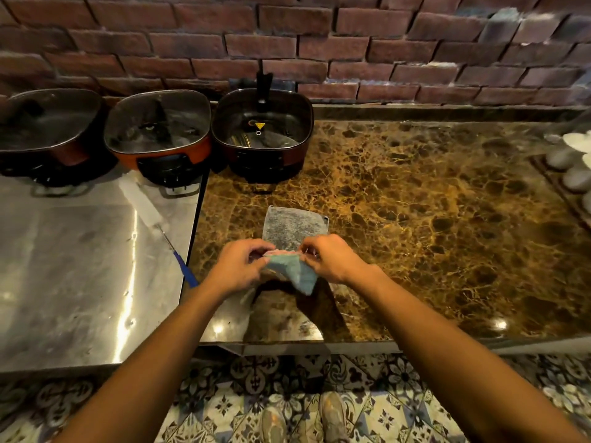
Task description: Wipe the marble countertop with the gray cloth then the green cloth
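Head camera looks down over both bare forearms, and the two hands meet above the front left part of the brown, gold-veined marble countertop (415, 219). The left hand (238, 266) has its fingers curled in, pinching the top edge of the pale green, fluffy cloth (300, 273). The right hand (332, 259) does the same from the other side, its fingertips tucked tight on that edge. A thin pink strip shows along the cloth's top between the two hands. The green cloth is bunched and hangs down from the pinch, with one corner pointing at the marble below. Whether that corner touches the stone, I cannot tell.

Just beyond the knuckles, the gray, speckled, square cloth (292, 230) lies flat on the marble, with no hand on it.

To the left, a shiny stainless steel counter (80, 266) butts up against the marble. A thin tool with a blue handle (185, 268) lies near its right edge. At the back stand three square electric pots. A dark red pot with a glass lid (48, 123) and an orange pot with a glass lid (156, 126) sit on the steel. A dark red pot with a black upright handle (262, 123) sits on the marble's back left corner. A red brick wall (319, 43) runs behind them. Pale rounded objects (572, 161) crowd the right edge. Patterned floor tiles (383, 410) and two worn shoes (332, 414) show below.
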### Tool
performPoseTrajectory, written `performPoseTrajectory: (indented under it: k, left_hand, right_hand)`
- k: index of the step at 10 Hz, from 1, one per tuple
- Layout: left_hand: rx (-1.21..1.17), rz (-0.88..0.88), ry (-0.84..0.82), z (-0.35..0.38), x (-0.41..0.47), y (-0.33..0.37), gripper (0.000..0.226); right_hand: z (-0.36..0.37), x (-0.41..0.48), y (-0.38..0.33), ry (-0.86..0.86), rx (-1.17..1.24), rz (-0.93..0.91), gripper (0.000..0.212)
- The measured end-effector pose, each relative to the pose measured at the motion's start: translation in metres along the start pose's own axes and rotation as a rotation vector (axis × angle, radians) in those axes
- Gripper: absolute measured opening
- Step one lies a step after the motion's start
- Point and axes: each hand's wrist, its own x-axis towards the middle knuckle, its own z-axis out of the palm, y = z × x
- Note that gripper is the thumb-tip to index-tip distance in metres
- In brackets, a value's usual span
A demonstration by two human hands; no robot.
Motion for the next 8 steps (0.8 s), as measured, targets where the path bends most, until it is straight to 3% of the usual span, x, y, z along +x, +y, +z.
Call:
performPoseTrajectory:
  k: [2,3,4,7,8]
  left_hand:
    - [0.192,0.024,0.032,0.041,-0.030,-0.043,0.024]
    - [0.272,0.053,-0.087,0.074,-0.050,-0.058,0.056]
    - [0.426,0.020,-0.269,0.095,-0.066,-0.053,0.060]
    - [0.552,-0.028,-0.336,0.101,-0.081,-0.042,0.047]
    - [0.576,0.010,-0.247,0.080,-0.056,-0.022,0.049]
  right_hand:
    - [0.059,-0.024,0.010,0.015,-0.074,-0.097,0.021]
    - [0.099,-0.043,0.007,-0.072,-0.097,-0.114,0.024]
    - [0.120,-0.057,0.004,-0.122,-0.065,-0.040,0.027]
    - [0.115,-0.074,-0.002,-0.121,0.071,0.004,0.029]
    - [0.079,-0.066,0.006,-0.044,0.066,0.057,0.032]
